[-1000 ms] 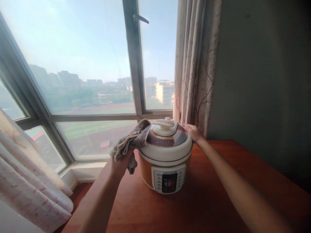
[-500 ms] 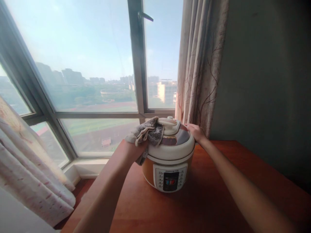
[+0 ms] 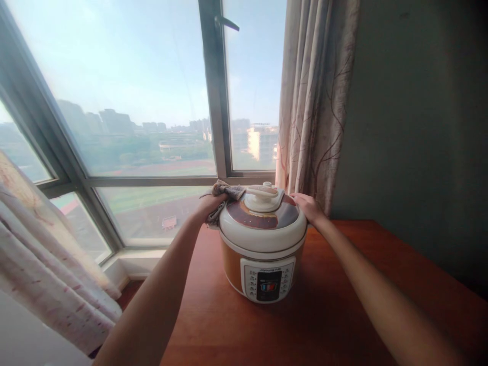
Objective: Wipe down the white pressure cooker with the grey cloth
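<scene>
A white and brown electric pressure cooker (image 3: 263,240) stands upright on the table, its lid on and its control panel facing me. My left hand (image 3: 211,204) is closed on a grey cleaning cloth (image 3: 229,190) at the far left rim of the lid. Part of the cloth hangs down the cooker's side, and my fingertips are covered by it. At the far right, my right hand (image 3: 308,206) grips the lid's edge; some of its fingers are hidden behind the cooker. The lid's glossy brown top (image 3: 253,219) and its white handle (image 3: 263,197) are in plain sight.
The reddish-brown wooden table (image 3: 229,335) carries the cooker. Behind it is a large window with a grey frame (image 3: 215,91). A patterned curtain (image 3: 312,101) hangs at the back right, another curtain (image 3: 57,274) at the left. A dark wall (image 3: 404,127) rises on the right.
My left hand and the cloth have moved left and away from me, from the lid's top to its outer rim, uncovering the lid's left part. My right hand stays in place.
</scene>
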Demonstrator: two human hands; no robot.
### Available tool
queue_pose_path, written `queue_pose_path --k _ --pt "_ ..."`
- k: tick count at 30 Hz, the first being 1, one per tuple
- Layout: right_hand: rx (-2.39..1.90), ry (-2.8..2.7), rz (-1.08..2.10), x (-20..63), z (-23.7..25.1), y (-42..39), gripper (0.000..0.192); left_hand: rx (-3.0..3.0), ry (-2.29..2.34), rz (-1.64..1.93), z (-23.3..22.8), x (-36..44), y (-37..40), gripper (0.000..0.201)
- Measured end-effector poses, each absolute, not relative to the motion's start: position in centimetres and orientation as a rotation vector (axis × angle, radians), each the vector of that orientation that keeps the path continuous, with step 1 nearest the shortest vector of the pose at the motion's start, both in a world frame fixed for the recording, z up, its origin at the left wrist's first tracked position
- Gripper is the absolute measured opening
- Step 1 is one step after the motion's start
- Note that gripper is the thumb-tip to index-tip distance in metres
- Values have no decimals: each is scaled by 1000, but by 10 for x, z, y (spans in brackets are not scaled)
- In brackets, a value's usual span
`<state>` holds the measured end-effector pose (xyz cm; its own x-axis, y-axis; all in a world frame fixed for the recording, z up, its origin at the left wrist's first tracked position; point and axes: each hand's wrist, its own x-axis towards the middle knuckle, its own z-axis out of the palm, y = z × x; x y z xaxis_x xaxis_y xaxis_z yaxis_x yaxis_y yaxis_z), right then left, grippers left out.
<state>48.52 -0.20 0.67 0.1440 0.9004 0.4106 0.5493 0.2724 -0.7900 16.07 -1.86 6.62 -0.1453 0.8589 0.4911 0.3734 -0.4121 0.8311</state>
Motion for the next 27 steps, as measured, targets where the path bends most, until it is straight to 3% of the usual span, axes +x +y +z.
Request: queue_pose_path --k 6,14,18,21,27 --pt "-1423 -1531 439 485 10 -3 43 1918 1503 1542 49 142 -35 36" --pt "-1440 -1522 452 485 8 -1 43 1759 1424 2007 -7 178 -124 37" --pt "-1434 -1522 449 486 8 -2 42 1932 1468 2051 -39 210 -149 47" --pt "-1419 -1529 455 486 8 -2 42 2176 1366 1980 -30 229 -158 52" --pt "-1395 -1514 466 487 9 -5 39 3098 1081 1376 22 263 -170 48"
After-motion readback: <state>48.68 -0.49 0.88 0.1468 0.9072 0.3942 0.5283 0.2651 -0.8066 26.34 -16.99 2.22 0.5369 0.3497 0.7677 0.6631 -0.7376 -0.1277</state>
